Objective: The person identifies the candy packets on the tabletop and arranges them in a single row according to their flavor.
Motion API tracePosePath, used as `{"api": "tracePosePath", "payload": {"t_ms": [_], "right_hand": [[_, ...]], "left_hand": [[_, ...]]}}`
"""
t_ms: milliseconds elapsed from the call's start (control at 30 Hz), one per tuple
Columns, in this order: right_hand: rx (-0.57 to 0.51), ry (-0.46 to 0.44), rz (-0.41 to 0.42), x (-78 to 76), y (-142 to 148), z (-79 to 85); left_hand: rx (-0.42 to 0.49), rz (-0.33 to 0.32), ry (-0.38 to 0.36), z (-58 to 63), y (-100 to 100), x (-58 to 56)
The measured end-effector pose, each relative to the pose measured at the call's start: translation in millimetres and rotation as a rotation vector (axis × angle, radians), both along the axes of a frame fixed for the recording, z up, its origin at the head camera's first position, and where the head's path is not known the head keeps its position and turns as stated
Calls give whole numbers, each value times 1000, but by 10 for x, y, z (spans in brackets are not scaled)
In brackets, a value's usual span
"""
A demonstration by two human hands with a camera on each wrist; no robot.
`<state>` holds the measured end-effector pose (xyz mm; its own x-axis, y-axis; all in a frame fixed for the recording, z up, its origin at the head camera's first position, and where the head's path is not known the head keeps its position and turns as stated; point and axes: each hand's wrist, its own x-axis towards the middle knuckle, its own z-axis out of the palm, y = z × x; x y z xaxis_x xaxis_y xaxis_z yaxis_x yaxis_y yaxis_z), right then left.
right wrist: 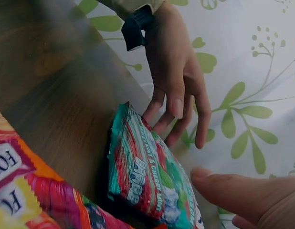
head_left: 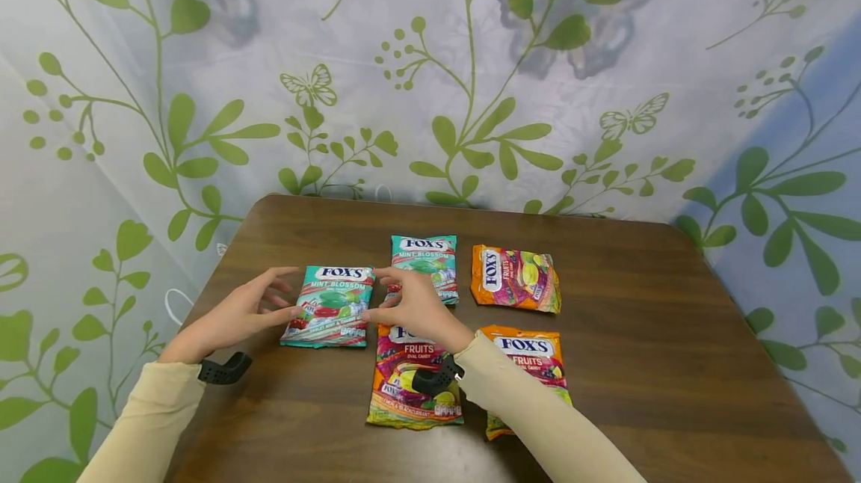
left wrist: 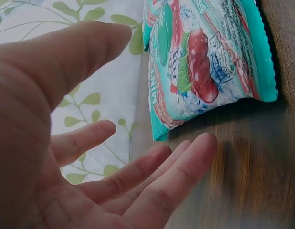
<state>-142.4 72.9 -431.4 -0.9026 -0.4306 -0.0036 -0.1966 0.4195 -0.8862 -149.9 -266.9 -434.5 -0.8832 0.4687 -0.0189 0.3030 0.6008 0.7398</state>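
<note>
A teal FOX'S Mint Blossom candy bag lies face up on the left part of the brown table, between both hands. My left hand is at its left side, fingers spread and loosely bent. In the left wrist view, a gap shows between those fingertips and the candy bag. My right hand is at the bag's right side, index finger at the top corner and thumb by the edge. In the right wrist view, that thumb is right beside the bag; the other right fingers are mostly hidden.
A second Mint Blossom bag lies behind my right hand. An orange FOX'S Fruits bag is turned sideways to its right. Two more Fruits bags lie nearer, partly under my right arm. A leaf-patterned curtain hangs behind the table.
</note>
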Motion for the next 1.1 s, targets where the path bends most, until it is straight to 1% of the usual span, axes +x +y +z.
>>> {"api": "tracePosePath", "payload": {"t_ms": [100,267,367,433,567,733,867,1000,1100], "right_hand": [[4,-21,-13,-27,-88,-22],[8,-74,-49,-53,-183,-1],[19,-110,-61,-44,-241,8],[47,-124,-76,-39,-282,0],[83,-139,-105,-28,-364,-2],[89,-169,-132,-12,-460,1],[142,-135,-133,-3,-500,5],[222,-57,-127,15,-531,-5],[267,-8,-143,48,-559,-17]], "left_hand": [[-2,-2,-12,-12,17,-15],[-7,-2,-15,-31,83,-48],[-10,-2,-28,-42,116,-56],[-13,-1,-33,-55,131,-61],[-17,-2,-23,-80,150,-68],[-8,6,-18,-123,160,-68],[16,8,-16,-149,162,-77],[40,7,-10,-178,150,-78],[53,12,-21,-196,143,-60]]}}
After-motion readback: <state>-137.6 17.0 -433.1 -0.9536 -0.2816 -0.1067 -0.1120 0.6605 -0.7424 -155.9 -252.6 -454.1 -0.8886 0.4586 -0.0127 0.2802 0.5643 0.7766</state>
